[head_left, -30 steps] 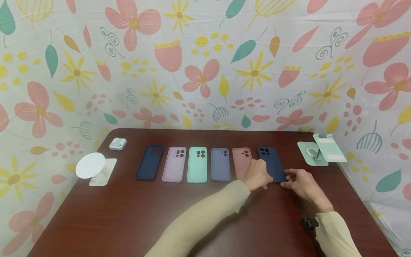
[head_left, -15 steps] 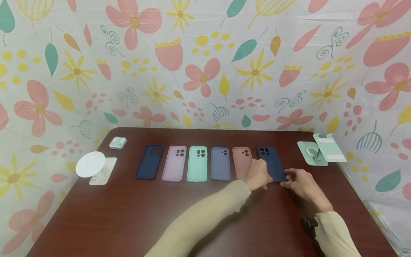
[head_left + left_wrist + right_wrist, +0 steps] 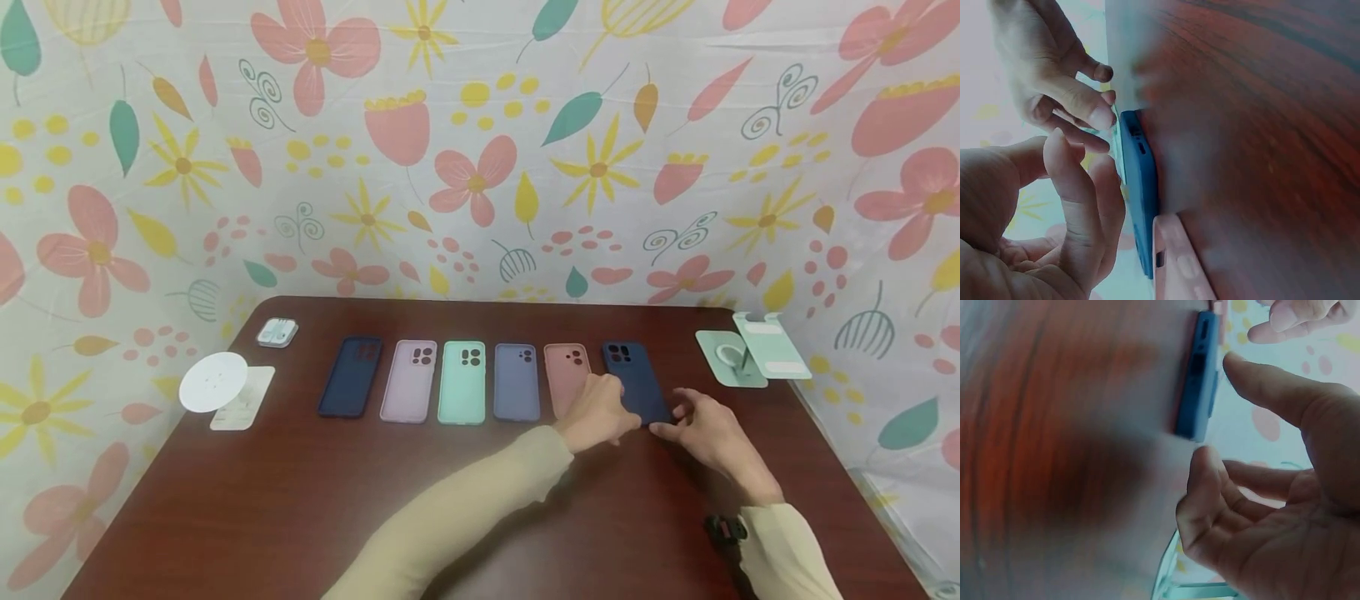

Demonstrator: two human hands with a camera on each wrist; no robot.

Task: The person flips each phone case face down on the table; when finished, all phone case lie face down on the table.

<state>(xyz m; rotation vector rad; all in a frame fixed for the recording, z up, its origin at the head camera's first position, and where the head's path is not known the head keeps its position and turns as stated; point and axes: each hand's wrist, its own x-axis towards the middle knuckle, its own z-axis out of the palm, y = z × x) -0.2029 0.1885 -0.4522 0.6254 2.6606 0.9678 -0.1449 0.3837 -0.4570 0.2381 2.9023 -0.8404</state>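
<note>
Cases [image 3: 462, 390] on tbl [image 3: 615, 525], stand [image 3: 776, 348] to R

1. Rightmost phone case [image 3: 639, 383]: dark blue.
2. From right to left: pink case [image 3: 564, 375], slate-blue case [image 3: 517, 392], mint case [image 3: 462, 396], lilac case [image 3: 407, 392], navy case [image 3: 349, 383].
3. Table [image 3: 637, 517]: dark reddish-brown, streaked grain.
4. Backdrop [image 3: 480, 250]: white, printed with pink flowers, yellow blooms, teal leaves.
5. Sleeves [image 3: 465, 496]: cream. Wristband [image 3: 723, 530]: black.
6. Folding stand [image 3: 774, 348]: pale green. Round-topped stand [image 3: 213, 382]: white.

Pale flower-printed cloth [image 3: 480, 254] hangs behind and beside a dark red-brown table [image 3: 247, 517]
</note>
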